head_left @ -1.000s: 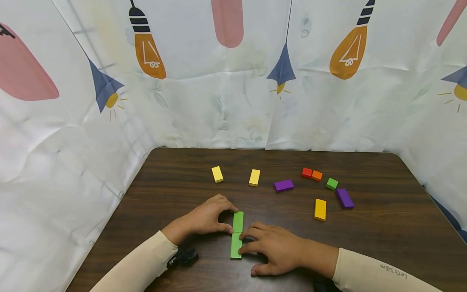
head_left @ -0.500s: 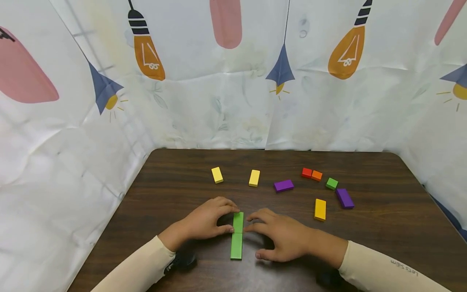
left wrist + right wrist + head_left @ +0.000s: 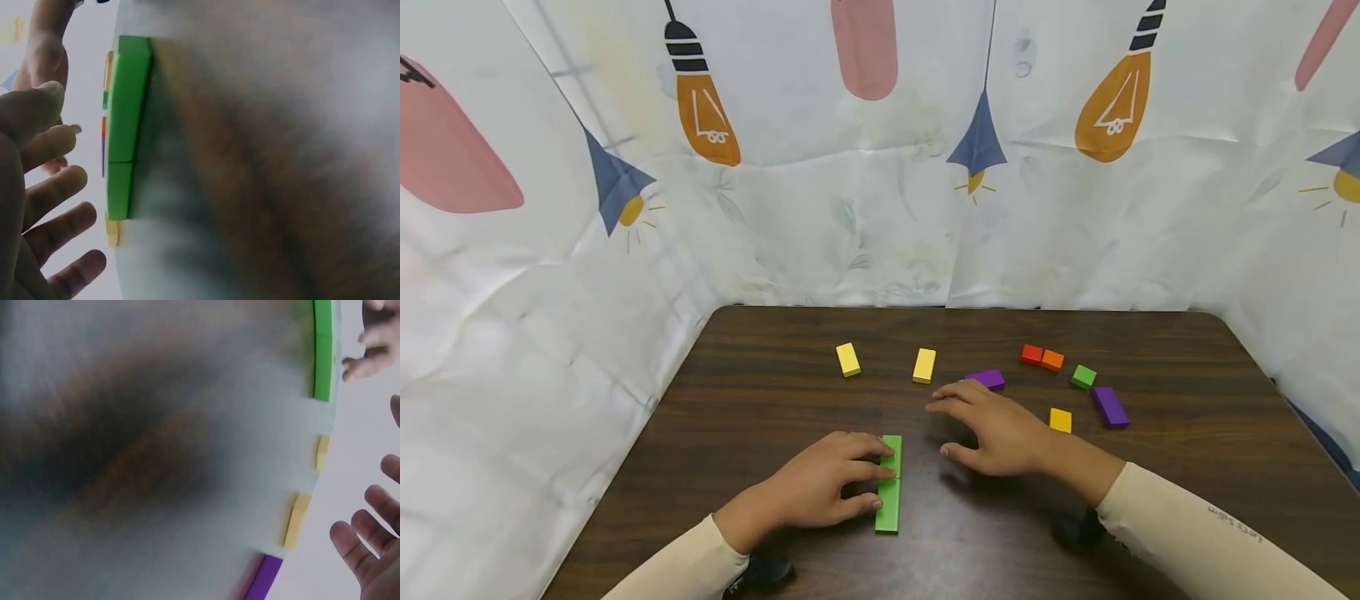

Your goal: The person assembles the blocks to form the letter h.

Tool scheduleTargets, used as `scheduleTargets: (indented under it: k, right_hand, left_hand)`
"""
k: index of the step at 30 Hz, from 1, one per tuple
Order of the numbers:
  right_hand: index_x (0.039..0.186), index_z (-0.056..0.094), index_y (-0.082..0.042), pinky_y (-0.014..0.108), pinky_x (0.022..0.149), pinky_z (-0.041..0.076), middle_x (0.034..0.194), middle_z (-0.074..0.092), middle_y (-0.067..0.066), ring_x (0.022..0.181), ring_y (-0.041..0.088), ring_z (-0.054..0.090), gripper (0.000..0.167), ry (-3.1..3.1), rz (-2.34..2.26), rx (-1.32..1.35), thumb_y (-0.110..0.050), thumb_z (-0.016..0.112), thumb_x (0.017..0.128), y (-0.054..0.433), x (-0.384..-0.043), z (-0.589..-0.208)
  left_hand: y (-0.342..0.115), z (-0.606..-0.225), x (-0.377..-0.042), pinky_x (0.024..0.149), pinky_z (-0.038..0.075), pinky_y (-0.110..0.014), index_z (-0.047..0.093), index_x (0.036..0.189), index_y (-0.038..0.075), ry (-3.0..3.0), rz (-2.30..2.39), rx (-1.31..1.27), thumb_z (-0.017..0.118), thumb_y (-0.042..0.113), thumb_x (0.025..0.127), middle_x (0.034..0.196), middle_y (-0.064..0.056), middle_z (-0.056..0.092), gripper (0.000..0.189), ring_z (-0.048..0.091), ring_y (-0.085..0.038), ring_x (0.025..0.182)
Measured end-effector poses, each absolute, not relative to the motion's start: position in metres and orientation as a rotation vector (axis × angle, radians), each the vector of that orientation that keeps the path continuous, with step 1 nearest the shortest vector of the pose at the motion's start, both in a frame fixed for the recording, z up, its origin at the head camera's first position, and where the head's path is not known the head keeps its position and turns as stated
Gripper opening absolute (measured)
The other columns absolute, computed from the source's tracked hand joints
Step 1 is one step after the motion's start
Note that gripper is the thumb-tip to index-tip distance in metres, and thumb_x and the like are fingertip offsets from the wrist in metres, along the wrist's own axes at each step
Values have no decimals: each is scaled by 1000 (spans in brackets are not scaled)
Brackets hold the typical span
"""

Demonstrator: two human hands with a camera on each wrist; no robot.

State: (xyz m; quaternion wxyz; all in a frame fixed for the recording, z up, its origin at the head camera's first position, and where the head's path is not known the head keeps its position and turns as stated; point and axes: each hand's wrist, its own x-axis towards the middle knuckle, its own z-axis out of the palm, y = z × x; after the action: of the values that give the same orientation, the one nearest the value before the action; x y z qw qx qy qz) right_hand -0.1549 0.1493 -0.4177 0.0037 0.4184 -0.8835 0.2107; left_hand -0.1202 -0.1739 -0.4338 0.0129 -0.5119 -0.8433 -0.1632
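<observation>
Two green blocks (image 3: pixel 887 506) lie end to end in a line on the dark wooden table. My left hand (image 3: pixel 823 479) hovers beside and over their left side, its fingers spread and relaxed; the left wrist view shows a gap between those fingers and the green blocks (image 3: pixel 128 106). Further right, my right hand (image 3: pixel 1000 425) is in the air with fingers loosely extended, holding nothing. It partly covers a purple block (image 3: pixel 988 379) and a yellow-orange block (image 3: pixel 1061 420). The right wrist view has this purple block (image 3: pixel 264 578) at its bottom edge.
Two pale yellow blocks (image 3: pixel 924 366) stand apart at the back. To the right are a red block (image 3: pixel 1032 355) touching an orange one (image 3: pixel 1053 361), a small green block (image 3: pixel 1083 377) and another purple block (image 3: pixel 1110 407). A printed curtain (image 3: pixel 812 225) borders the table.
My right hand has left the near green block and moved away, forward and to the right. My left hand has let go of the far green block and drawn slightly back toward me.
</observation>
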Motion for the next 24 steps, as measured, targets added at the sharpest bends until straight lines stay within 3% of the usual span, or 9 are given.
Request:
scheduleTargets:
  k: [8,24]
  right_hand:
    - [142,60,-13,45,99,51,145,52,5,134,22,45,52,-2786,627,1204,-37,70,96,149,-173,-417]
    - [142,59,-8,58,110,39,143,55,12,135,34,46,60,-2899,483,934,-42,72,94,134,-216,-413]
  left_hand:
    - [-176,-442,-114,108,44,-46,77,123,25,-2616,-522,-1629,62,45,102,146,3,58,33,48,-22,140]
    - [-176,-437,-113,106,46,-45,76,125,30,-2715,-471,-1619,61,50,101,147,8,56,35,44,-18,143]
